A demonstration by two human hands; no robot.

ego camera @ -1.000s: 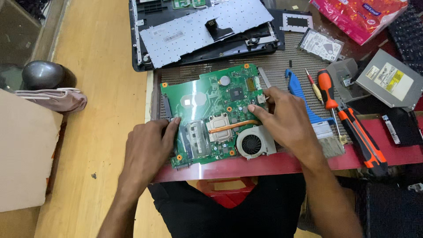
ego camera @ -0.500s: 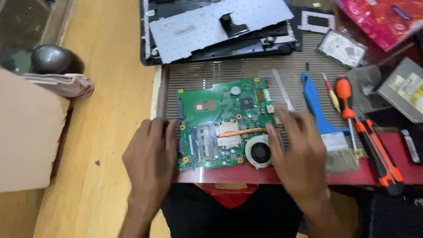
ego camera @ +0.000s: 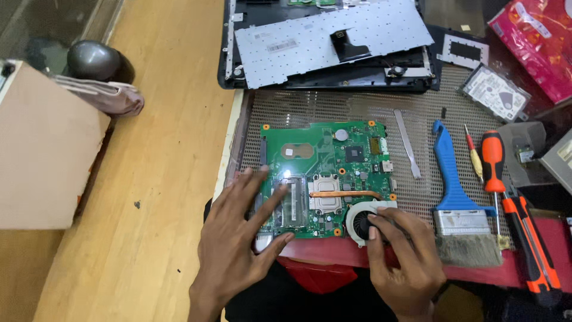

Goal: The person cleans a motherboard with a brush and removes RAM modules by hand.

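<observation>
Two hands work at the near edge of the bench [ego camera: 149, 179], where a green circuit board [ego camera: 325, 176] lies flat on a mesh mat [ego camera: 357, 107]. Left hand [ego camera: 238, 244] rests spread on the board's near-left corner, fingers wide, holding nothing. Right hand [ego camera: 402, 262] has narrow fingers touching the round fan [ego camera: 363, 223] at the board's near-right corner. Just right lies a blue brush [ego camera: 456, 203].

Electronics repair workshop: bare motherboard [ego camera: 325, 173], screwdrivers [ego camera: 493, 164], dismantled laptop [ego camera: 328, 45].
</observation>
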